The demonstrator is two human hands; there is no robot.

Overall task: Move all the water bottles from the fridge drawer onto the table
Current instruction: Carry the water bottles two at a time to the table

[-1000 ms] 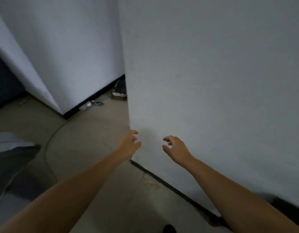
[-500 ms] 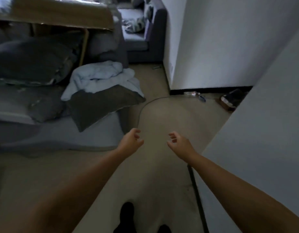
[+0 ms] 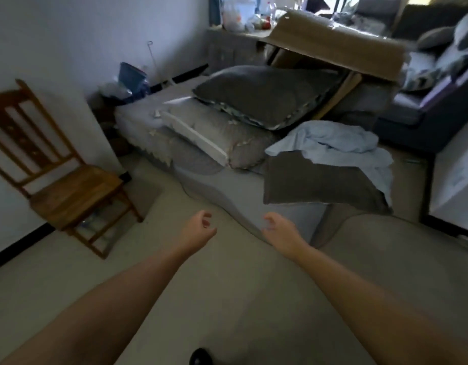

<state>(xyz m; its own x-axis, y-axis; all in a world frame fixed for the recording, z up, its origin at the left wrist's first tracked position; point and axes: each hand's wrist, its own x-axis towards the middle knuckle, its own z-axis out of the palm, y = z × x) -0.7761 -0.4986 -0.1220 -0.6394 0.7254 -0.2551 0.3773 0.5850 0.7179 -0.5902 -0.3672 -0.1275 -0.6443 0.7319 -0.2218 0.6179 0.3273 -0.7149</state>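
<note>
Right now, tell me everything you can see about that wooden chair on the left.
The wooden chair stands upright on the pale floor at the left, its back close to the white wall; whether they touch is unclear. It looks like brown varnished wood, with a slatted backrest, a flat bare seat and rungs between the legs. Something pale lies under the seat, too blurred to identify. Neither hand touches it.

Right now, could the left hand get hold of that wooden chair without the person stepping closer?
Probably not. The left hand hangs empty over bare floor, and the wooden chair stands well off to its left by the wall. Nothing blocks the way; it just looks too far.
</note>
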